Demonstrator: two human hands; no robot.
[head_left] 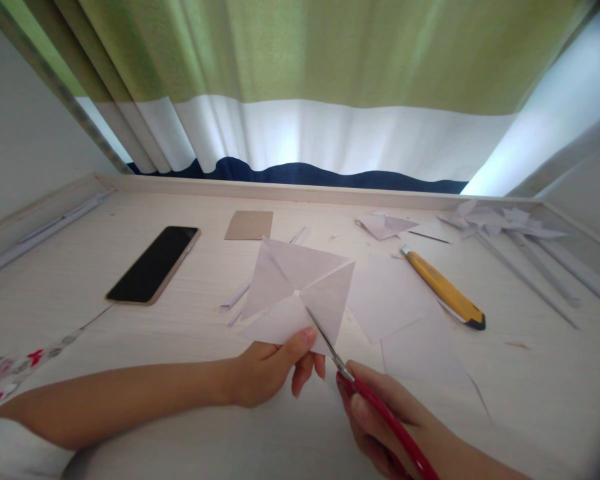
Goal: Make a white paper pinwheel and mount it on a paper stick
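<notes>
A square sheet of white paper [307,263] is raised above the table, with slits running from its corners toward a small uncut centre. My left hand [285,360] pinches its near edge between thumb and fingers. Red-handled scissors [387,413] are gripped in my right hand [375,413]. Their blades lie along the near right slit, with the tip close to the paper's centre. Beyond the sheet, partly covered by it, is a rolled paper strip [236,295].
A phone [155,265] lies left and a brown card square [249,225] behind. To the right are loose paper sheets [395,300], a yellow utility knife [443,283], a folded paper piece [386,227] and paper pinwheels on sticks [510,220]. A raised rim [290,191] borders the table's back.
</notes>
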